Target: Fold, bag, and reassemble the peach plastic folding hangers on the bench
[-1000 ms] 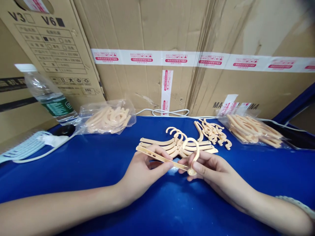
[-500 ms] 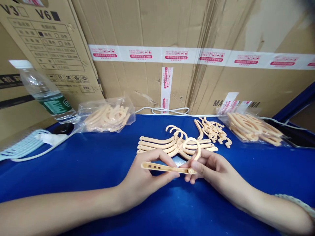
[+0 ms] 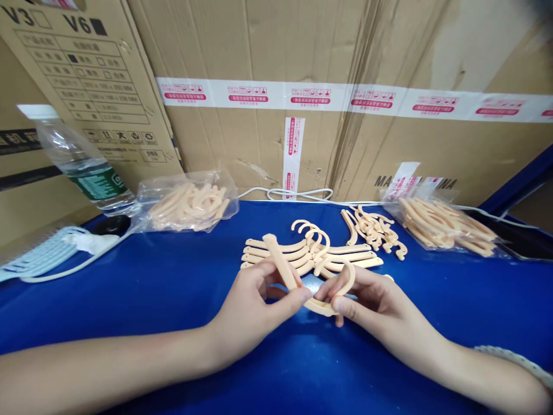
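Note:
My left hand [image 3: 259, 302] is closed on the arm of a beige plastic clothes hanger [image 3: 280, 260], pinching it between thumb and fingers. The arm's far end points up and to the left. My right hand [image 3: 375, 302] grips the same hanger by its joint, at the foot of the curved hook [image 3: 351, 279]. A pale tip shows behind my right hand; I cannot tell whether it belongs to this hanger. Just beyond my hands, several assembled hangers [image 3: 276, 249] lie in a row on the blue table, partly covered by my hands.
Loose hooks [image 3: 375, 227] lie in a pile behind my right hand. Bags of hanger parts stand at left [image 3: 190, 204] and right [image 3: 444, 225]. Farther left are a water bottle [image 3: 93, 167] and a light blue brush [image 3: 43, 253]. A white cable [image 3: 298, 196] runs along the cardboard.
The held hanger has turned: its left arm has swung from nearly level to steeply upward, and its smooth face shows instead of the hollow side. Both hands have kept their hold.

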### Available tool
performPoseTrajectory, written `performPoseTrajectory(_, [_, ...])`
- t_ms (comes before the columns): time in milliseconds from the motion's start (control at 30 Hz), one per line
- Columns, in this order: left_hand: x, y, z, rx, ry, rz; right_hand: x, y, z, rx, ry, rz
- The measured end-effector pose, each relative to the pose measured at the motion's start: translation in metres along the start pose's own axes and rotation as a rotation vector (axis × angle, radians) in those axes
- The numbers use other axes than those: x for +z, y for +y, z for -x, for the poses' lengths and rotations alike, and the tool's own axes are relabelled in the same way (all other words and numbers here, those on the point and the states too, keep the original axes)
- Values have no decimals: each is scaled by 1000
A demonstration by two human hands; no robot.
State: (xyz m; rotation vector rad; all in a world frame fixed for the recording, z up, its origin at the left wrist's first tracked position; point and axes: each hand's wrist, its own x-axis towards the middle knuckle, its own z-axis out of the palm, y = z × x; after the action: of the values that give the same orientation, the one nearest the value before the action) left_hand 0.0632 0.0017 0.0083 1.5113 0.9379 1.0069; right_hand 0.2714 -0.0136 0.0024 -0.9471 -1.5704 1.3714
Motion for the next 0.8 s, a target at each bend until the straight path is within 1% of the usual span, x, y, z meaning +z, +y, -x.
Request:
performPoseTrajectory(100, [1,-2,-2,-55,-19,73,3,0,0,-1,25,-48])
performPoseTrajectory(267, [6,-4,0,-184,-167,149,9,-1,-3,84,-44,-175])
performPoseTrajectory(333, [7,-3,0,-222,-188,197,4,-5,-6,83,-63,-158])
performPoseTrajectory(367, [7,-2,-1,-238,-177,215,-3,-8,-9,58,-52,-107])
performPoseTrajectory(433, [7,-1,-2,-254,-135,239,-25,-13,-17,-61,20,112])
performPoseTrajectory(467, [6,-1,-2,-255,-119,247,-39,-15,-23,-131,70,289])
performPoseTrajectory(500, [6,0,-3,-253,-114,252,-55,-17,-29,-248,114,496])
performPoseTrajectory(533, [6,0,-4,-252,-113,254,-71,-17,-35,-355,118,705])
performPoseTrajectory(567, [6,0,-4,-256,-117,250,-86,-16,-41,-430,98,866])
performPoseTrajectory(600, [6,1,-4,-261,-118,242,-100,-15,-47,-480,77,973])
performPoseTrajectory(667, [7,1,-5,-270,-114,221,-120,-11,-56,-525,14,1103])
performPoseTrajectory(700, [7,2,-5,-271,-114,211,-126,-8,-59,-531,-19,1142])
performPoseTrajectory(800, [8,2,-4,-266,-119,198,-130,-3,-65,-523,-115,1231])
